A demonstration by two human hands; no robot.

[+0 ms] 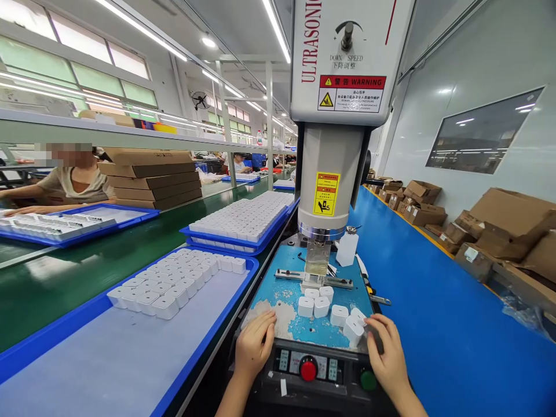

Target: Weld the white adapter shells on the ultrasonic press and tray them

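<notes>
My left hand (256,343) rests at the left front corner of the worn blue work plate (282,272), fingers stretched forward and holding nothing. At the right front corner is my right hand (386,353), its fingers apart; the fingertips reach the edge of a tilted white plastic housing (358,316), and I cannot tell whether they touch it. Just left of those fingers stands another white housing (353,331). Several more small rounded-square white housings (321,307) sit on the plate, below the horn (318,258) of the ultrasonic machine (332,156).
A blue tray (182,379) on the left holds rows of white housings; a fuller stack of trays (223,248) stands behind. A red button (308,368) and green button (368,379) are on the machine's front. A white bottle (347,248) stands behind right. Across the line sits a person (78,179).
</notes>
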